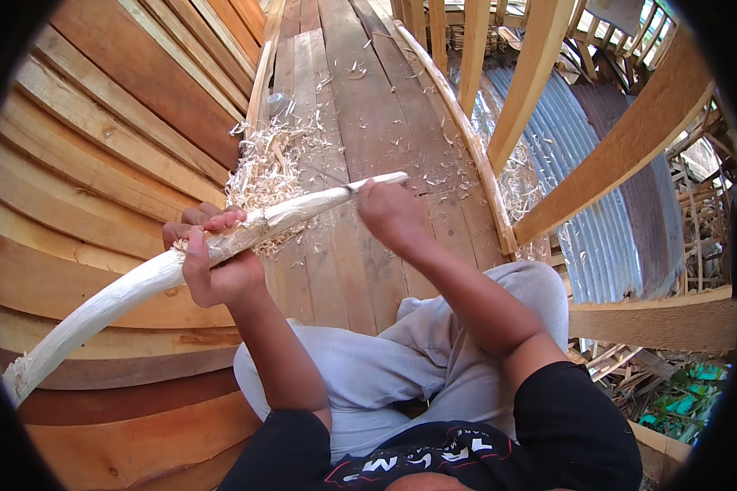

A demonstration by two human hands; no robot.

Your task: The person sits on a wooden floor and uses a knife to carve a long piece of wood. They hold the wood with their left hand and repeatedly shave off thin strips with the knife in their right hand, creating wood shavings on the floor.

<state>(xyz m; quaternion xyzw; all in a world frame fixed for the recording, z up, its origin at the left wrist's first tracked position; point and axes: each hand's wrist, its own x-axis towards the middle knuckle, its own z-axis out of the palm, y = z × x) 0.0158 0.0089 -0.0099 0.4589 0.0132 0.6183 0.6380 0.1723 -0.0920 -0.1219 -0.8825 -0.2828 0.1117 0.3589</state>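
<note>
A long, curved, peeled wooden pole (pixel 123 290) slants from the lower left up to its tapered tip near the middle. My left hand (pixel 217 266) is wrapped around it from below, thumb and fingers at its sides. Some rough bark-coloured patches and curled shavings show beside that grip. My right hand (pixel 395 214) is closed near the thin end, gripping a knife (pixel 327 176) whose narrow dark blade is blurred and lies across the pole. The knife's handle is hidden in my fist.
Wood shavings (pixel 274 159) are heaped on the plank floor (pixel 368 270) beside a board wall (pixel 98 164). A small metallic round thing (pixel 278 104) stands behind the heap. Another peeled pole (pixel 458 123) lies along the right edge, by wooden railing posts (pixel 532 78). Corrugated metal sheets (pixel 581 172) lie beyond.
</note>
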